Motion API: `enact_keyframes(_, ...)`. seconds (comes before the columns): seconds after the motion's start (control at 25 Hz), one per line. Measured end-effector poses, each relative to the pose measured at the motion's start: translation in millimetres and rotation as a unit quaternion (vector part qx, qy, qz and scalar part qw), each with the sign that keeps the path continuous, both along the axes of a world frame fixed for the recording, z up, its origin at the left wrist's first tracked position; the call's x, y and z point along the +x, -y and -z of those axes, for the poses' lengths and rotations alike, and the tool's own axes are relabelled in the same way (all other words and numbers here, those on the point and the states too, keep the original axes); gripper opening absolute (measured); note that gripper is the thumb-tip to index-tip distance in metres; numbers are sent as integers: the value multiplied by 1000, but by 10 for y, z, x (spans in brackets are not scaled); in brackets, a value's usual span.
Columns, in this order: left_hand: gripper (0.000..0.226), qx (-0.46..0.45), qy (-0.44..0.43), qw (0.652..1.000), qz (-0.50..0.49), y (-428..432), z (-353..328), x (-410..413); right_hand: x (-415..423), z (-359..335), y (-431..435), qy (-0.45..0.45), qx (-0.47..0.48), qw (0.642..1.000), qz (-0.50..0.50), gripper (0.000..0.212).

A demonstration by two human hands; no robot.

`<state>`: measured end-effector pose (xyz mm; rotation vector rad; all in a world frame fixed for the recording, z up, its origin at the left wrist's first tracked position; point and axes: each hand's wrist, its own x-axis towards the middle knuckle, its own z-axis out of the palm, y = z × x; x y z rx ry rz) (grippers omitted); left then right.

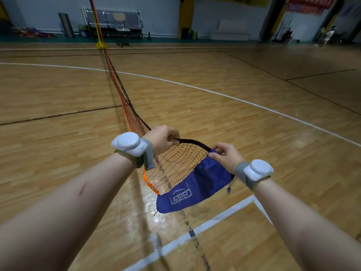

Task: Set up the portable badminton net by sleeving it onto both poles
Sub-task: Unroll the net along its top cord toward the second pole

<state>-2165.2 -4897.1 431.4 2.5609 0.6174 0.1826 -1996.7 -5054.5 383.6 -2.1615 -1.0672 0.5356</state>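
Floor (224, 71): a wooden sports-hall floor with white and dark court lines is filling most of the view.
Net (175, 163): the dark mesh is running from the far pole across the floor up to both hands, hanging slack and sagging between them; an orange band (149, 182) with pale dots is edging its lower side.
Far pole (96, 22): it is standing upright near the back wall on a yellow base (101, 45), with the net's far end already on it.
Blue sleeve (195, 189): the fabric end of the net is hanging below the right hand, slanting down to the left, white lettering showing upside down, a short cord dangling at its right end.
Left arm: it is reaching forward from the lower left, forearm bare, wrist bent inward.
Right arm: it is reaching in from the lower right, wrist raised.
Left hand (163, 138): its fingers are curling closed around the net's black top band (192, 142), knuckles up.
Right hand (227, 156): its fingers are pinching the upper mouth of the blue sleeve where the black band meets it.
Wrist devices: a white pod on a grey strap is sitting on the left wrist (129, 143) and on the right wrist (257, 170).
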Motion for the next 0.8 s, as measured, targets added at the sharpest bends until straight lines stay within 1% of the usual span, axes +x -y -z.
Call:
enact_keyframes(0.16,14,4,-29,999,-15,382,130,-19,24,-39,227,23,7,1000,-16,9)
enact_keyframes(0.32,17,12,-55,998,-41,581,223,-60,-32,-217,423,26,10,999,-24,25)
enact_keyframes(0.4,17,16,-75,996,-48,602,222,-75,-72,-303,513,31,11,999,-22,22)
enact_keyframes(0.48,17,32,-109,992,-50,603,207,-72,-149,-396,586,18,32,999,-4,35)
enact_keyframes(0.52,18,42,-124,990,-45,613,195,-72,-180,-426,623,5,49,999,11,37)
enact_keyframes(0.6,20,58,-145,987,-35,631,172,-89,-238,-476,664,0,53,998,16,37)
enact_keyframes(0.72,26,77,-162,984,-22,708,113,-123,-383,-495,705,38,1,999,-4,27)
enact_keyframes(0.8,34,60,-143,988,-4,826,83,-137,-523,-495,731,47,-15,999,-13,22)
